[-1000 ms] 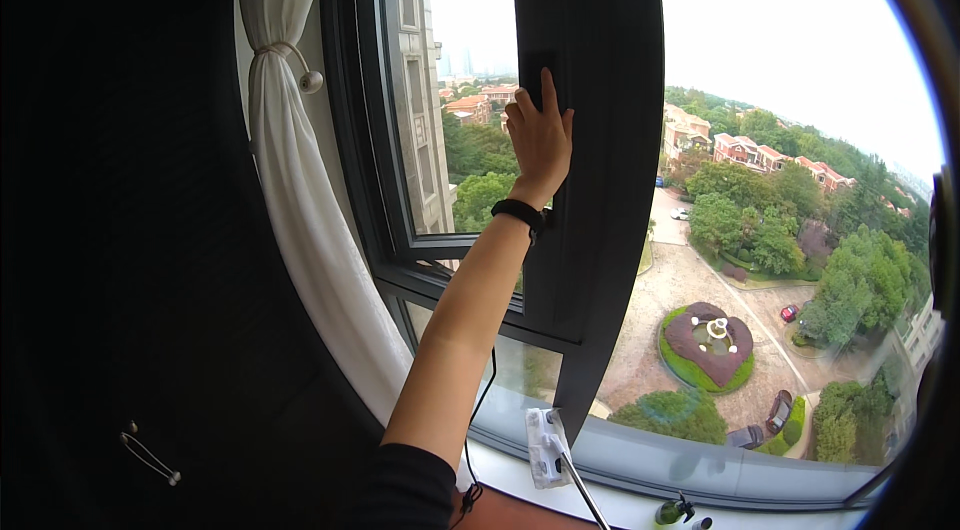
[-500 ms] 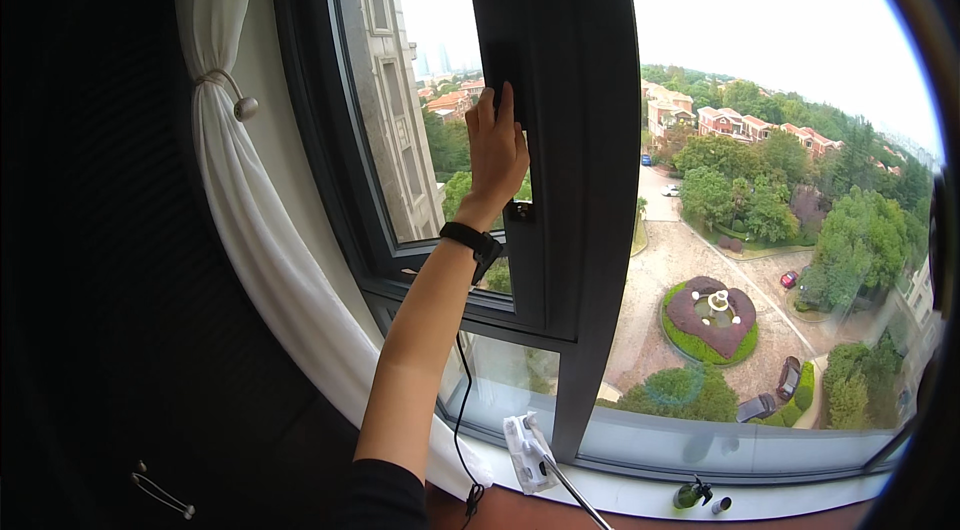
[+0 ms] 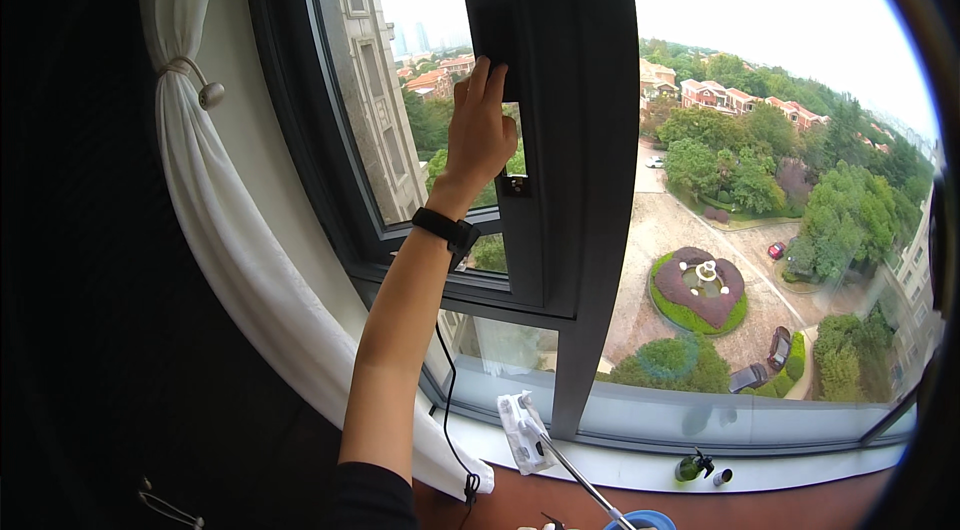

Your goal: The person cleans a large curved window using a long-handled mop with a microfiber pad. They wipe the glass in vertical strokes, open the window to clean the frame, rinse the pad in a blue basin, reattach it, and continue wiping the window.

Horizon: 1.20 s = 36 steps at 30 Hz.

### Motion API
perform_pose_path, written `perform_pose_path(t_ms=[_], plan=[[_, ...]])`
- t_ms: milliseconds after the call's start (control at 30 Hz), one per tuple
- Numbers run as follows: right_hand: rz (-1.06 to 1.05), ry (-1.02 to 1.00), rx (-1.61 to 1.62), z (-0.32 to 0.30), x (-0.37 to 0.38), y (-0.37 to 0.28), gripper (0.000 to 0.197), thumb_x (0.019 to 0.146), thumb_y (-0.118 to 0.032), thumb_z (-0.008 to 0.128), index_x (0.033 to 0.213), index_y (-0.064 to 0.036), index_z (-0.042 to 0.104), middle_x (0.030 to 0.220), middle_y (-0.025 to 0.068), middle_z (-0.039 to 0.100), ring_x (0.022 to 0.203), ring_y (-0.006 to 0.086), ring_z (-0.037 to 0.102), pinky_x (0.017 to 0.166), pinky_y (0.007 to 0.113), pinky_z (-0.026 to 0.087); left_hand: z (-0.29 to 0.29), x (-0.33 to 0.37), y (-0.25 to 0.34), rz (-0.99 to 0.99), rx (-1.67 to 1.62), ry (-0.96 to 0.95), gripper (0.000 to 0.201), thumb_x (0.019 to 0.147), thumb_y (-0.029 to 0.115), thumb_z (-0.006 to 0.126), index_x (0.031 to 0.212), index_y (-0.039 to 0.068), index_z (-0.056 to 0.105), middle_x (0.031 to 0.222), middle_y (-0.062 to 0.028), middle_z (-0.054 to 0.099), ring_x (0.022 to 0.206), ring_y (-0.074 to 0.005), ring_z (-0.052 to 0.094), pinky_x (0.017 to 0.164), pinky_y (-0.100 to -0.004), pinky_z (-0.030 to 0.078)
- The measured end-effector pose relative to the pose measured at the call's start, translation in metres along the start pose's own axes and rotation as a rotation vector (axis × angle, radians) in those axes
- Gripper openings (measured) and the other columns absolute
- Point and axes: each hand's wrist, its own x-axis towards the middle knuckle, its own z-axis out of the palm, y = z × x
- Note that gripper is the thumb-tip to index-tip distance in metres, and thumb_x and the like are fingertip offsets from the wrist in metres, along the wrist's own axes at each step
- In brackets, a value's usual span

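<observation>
My left hand (image 3: 482, 130) reaches up to the dark window frame (image 3: 545, 260), its back toward me. The fingers are bent and close together, pressed on a black part of the upright. Whether that part is a handle cannot be told, since fingers and shadow hide it. A black watch (image 3: 446, 229) is on the wrist. Just below the hand, a small metal latch piece (image 3: 516, 185) sits on the frame beside a narrow bright gap. My right hand is out of view.
A flat mop (image 3: 524, 433) with a white pad leans at the white sill (image 3: 640, 482), its pole running down to a blue round container (image 3: 645, 520). A green spray bottle (image 3: 692, 467) and small cylinder (image 3: 722, 477) stand rightward. A cord (image 3: 450, 400) hangs by the tied white curtain (image 3: 250, 260).
The view has tilted down, so the scene sits higher and the blue container shows at the bottom. My left hand stays at the frame, its fingers now more bent.
</observation>
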Motion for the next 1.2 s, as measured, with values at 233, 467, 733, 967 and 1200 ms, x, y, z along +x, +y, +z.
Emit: perform_pose_path(t_ms=[233, 467, 733, 967, 1200], plan=[[-0.029, 0.04, 0.028, 0.013, 0.004, 0.018, 0.019, 0.084, -0.015, 0.07, 0.097, -0.0019, 0.068, 0.068, -0.0021, 0.058, 0.054, 0.009, 0.049, 0.047, 0.03, 0.038, 0.02, -0.05, -0.016, 0.035, -0.02, -0.04, 0.042, 0.082, -0.007, 0.055, 0.124, -0.006, 0.054, 0.153, -0.022, 0.032, 0.141, -0.0419, 0.032, 0.113, -0.0481, 0.04], [-0.109, 0.066, -0.071, 0.027, -0.001, 0.01, 0.037, 0.083, -0.019, 0.072, 0.118, -0.0052, 0.067, 0.078, 0.0065, 0.066, 0.065, 0.0164, 0.058, 0.059, 0.036, 0.048, 0.037, -0.106, -0.033, -0.014, 0.011, -0.057, 0.051, 0.076, -0.006, 0.051, 0.126, 0.006, 0.056, 0.157, -0.015, 0.027, 0.144, -0.0384, 0.023, 0.115, -0.0537, 0.025], [0.299, 0.132, -0.046, 0.057, -0.041, -0.022, 0.024, 0.084, -0.023, 0.069, 0.08, 0.0, 0.063, 0.061, 0.0067, 0.057, 0.059, 0.0152, 0.056, 0.056, 0.035, 0.045, 0.068, -0.209, -0.049, -0.017, -0.105, -0.023, 0.071, 0.08, 0.007, 0.059, 0.148, 0.021, 0.042, 0.151, -0.0212, 0.024, 0.133, -0.0402, 0.029, 0.108, -0.0551, 0.027], [0.406, 0.033, 0.459, 0.086, -0.099, -0.042, 0.03, 0.089, -0.019, 0.069, 0.069, -0.0112, 0.048, 0.051, -0.0029, 0.043, 0.04, 0.0082, 0.041, 0.038, 0.026, 0.032, 0.055, -0.445, 0.008, -0.682, -0.551, -0.346, 0.054, 0.081, 0.001, 0.06, 0.133, 0.005, 0.048, 0.137, -0.0233, 0.032, 0.129, -0.0389, 0.034, 0.106, -0.0459, 0.036], [0.442, -0.063, 0.736, 0.108, -0.13, -0.037, 0.043, 0.095, -0.019, 0.065, 0.062, -0.0168, 0.037, 0.048, -0.0063, 0.033, 0.037, 0.0059, 0.028, 0.037, 0.025, 0.02, 0.013, -0.64, 0.15, -1.862, -1.003, -0.962, 0.082, 0.091, 0.056, 0.06, 0.142, -0.004, 0.036, 0.15, -0.0276, 0.034, 0.131, -0.0388, 0.042, 0.107, -0.047, 0.037]])
